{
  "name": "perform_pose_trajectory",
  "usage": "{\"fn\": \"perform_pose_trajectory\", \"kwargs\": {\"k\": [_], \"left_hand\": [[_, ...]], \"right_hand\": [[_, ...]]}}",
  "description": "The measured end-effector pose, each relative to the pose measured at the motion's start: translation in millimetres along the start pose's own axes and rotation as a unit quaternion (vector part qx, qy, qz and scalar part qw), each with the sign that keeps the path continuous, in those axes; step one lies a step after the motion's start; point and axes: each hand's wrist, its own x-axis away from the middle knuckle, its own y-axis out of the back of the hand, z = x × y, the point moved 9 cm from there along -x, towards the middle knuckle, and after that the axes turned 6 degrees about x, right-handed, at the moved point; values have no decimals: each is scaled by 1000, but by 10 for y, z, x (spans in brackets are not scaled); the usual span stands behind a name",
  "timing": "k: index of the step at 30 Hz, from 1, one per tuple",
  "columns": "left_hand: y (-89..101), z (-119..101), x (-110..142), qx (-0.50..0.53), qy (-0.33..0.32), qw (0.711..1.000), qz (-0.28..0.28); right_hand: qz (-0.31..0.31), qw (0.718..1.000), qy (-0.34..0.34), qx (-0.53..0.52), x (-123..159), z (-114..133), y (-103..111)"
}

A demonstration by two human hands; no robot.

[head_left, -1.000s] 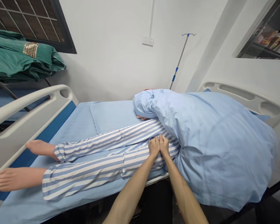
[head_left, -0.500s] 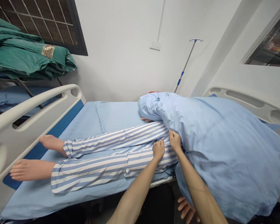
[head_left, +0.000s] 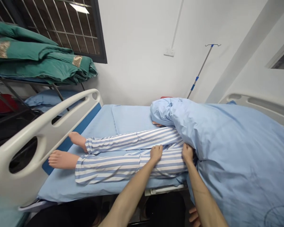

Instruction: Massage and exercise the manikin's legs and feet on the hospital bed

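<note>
Striped blue-and-white trousers (head_left: 109,166) cover the legs of a manikin-like figure lying on the bed. My left hand (head_left: 156,153) is closed on the cloth above the knee of the nearer leg. Higher up the thigh, my right hand (head_left: 187,153) is a fist on the same trousers, right beside the edge of a light blue quilt (head_left: 229,142). That quilt hides the figure's upper body. Both bare feet (head_left: 63,159) point left. One of the figure's hands (head_left: 157,124) peeks from under the quilt; fingers (head_left: 194,217) of another hand hang below my right forearm.
The blue bed sheet (head_left: 132,115) lies under the legs. A white-and-blue footboard (head_left: 44,119) stands at the left, a headboard (head_left: 269,105) at the right. Behind the bed rises an IV pole (head_left: 201,71). Folded green covers (head_left: 49,64) lie on a rack at the back left.
My left hand has shifted along the trousers toward the feet, so my hands are farther apart. The right hand stays by the quilt edge. The view has swung left.
</note>
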Motion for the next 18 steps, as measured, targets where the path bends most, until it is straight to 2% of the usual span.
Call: {"fn": "perform_pose_trajectory", "kwargs": {"k": [2, 5, 7, 8, 10, 12, 13, 15, 18], "left_hand": [[335, 419, 33, -34, 25, 999, 3], [1022, 1131, 197, -52, 47, 998, -9], [1562, 1586, 359, -90, 37, 995, -16], [1845, 1854, 451, -118, 62, 991, -16], [2503, 2330, 650, -156, 127, 976, -79], [3011, 2637, 827, -175, 168, 962, -125], [3178, 2728, 894, -179, 180, 957, -140], [3321, 2825, 978, -180, 194, 952, -154], [3185, 2862, 1023, -175, 207, 949, -162]], "right_hand": [[6, 1000, 0, 8, 12, -8, -13], [17, 1000, -1, 15, 14, -36, -40], [24, 999, -8, 24, 9, -67, -59], [28, 999, -12, 31, 8, -83, -70], [38, 998, -15, 45, 7, -107, -96], [45, 997, -21, 60, 5, -137, -115], [47, 996, -26, 69, 2, -154, -119], [45, 995, -33, 86, -12, -173, -115], [54, 990, -39, 121, -32, -160, -105]]}}
